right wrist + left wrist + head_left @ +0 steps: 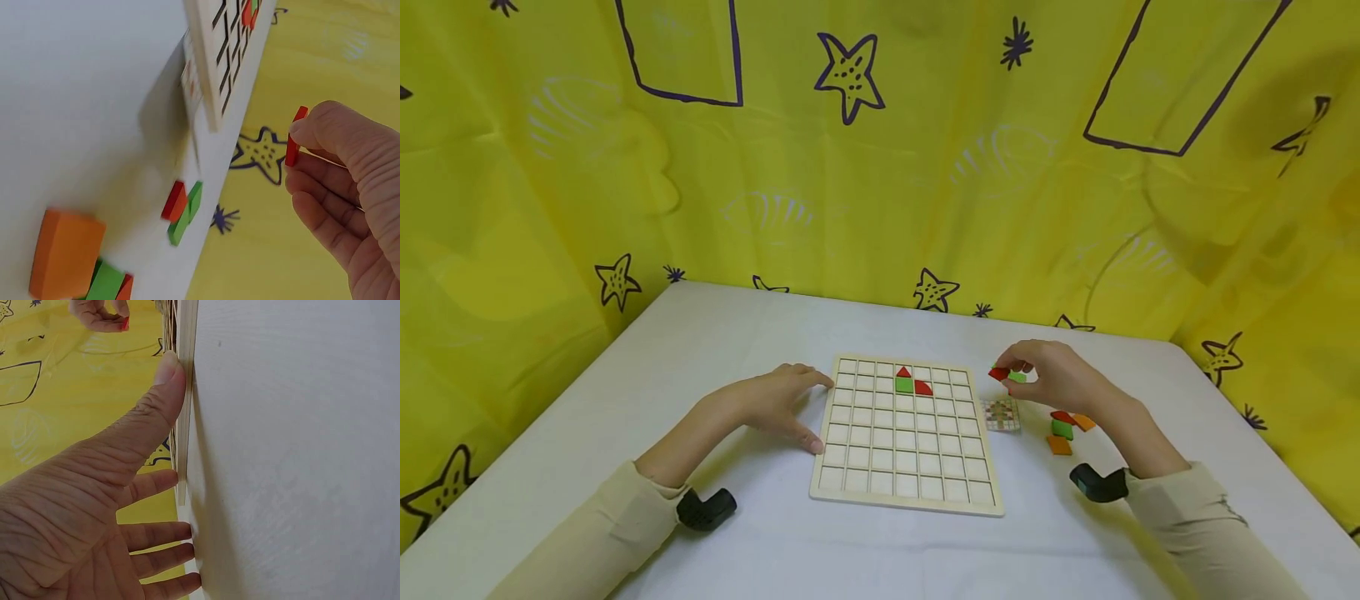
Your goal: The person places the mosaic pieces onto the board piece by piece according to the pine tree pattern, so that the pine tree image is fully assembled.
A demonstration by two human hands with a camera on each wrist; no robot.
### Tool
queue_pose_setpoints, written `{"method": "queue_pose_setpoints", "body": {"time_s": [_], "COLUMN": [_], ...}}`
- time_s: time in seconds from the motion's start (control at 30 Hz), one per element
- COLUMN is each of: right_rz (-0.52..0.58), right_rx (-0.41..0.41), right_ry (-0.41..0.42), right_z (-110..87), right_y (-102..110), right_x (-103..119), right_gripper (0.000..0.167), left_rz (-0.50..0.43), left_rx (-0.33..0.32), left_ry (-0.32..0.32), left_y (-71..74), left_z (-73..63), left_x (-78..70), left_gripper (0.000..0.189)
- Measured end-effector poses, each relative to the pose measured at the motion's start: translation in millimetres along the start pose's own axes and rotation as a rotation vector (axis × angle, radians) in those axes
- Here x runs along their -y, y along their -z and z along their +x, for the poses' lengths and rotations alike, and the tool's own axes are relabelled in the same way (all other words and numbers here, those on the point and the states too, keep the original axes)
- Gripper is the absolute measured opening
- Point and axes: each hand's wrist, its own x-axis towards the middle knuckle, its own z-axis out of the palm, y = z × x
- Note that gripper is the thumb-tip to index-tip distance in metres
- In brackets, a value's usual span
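Red tile (292, 149), its outline partly hidden: we pinched it in our right hand (1056, 375), right of the gridded board (883, 437). Our left hand (778, 402), fingers extended, touched the board's left edge, presumably to steady it.

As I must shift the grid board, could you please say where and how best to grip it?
I'd take the grid board by its left and right rims, coming from both sides: it is thin and flat, and its pieces sit away from those rims. On the right, the near corner seems best, clear of the card.
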Motion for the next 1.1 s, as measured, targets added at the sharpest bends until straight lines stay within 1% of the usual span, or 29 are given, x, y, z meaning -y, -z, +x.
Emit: {"method": "queue_pose_setpoints", "body": {"time_s": [0.13, 0.27, 0.43, 0.63, 0.9, 1.0, 1.1], "right_rz": [0.013, 0.003, 0.006, 0.029, 0.034, 0.045, 0.046], "right_rx": [-0.019, -0.043, -0.053, -0.038, -0.03, -0.021, 0.006], "right_ry": [0.045, 0.104, 0.161, 0.198, 0.26, 0.261, 0.243], "right_z": [8.6, 17.9, 28.1, 38.1, 50.1, 54.7, 60.1], "right_y": [-3, -8, -14, -21, -31, -34, -36], "right_x": [11, 20, 29, 40, 51, 56, 61], "right_gripper": [0.019, 0.017, 0.018, 0.019, 0.016, 0.015, 0.015], "left_rz": [-0.002, -0.004, -0.006, 0.0, -0.007, -0.002, -0.004], "left_rx": [-0.004, -0.005, -0.008, -0.015, -0.016, -0.017, -0.016], "left_ry": [-0.001, -0.004, -0.003, -0.024, -0.022, -0.02, -0.014], "left_y": [-0.5, -0.7, -0.2, -1.1, -1.7, -1.5, -1.6], "left_z": [-0.4, -1.0, -1.7, -1.3, -1.1, -1.4, -1.0], "left_x": [0.7, 0.7, 0.2, 1.0, 0.9, 1.0, 0.9], "left_gripper": [0.091, 0.091, 0.091, 0.089, 0.088, 0.088, 0.089]}}
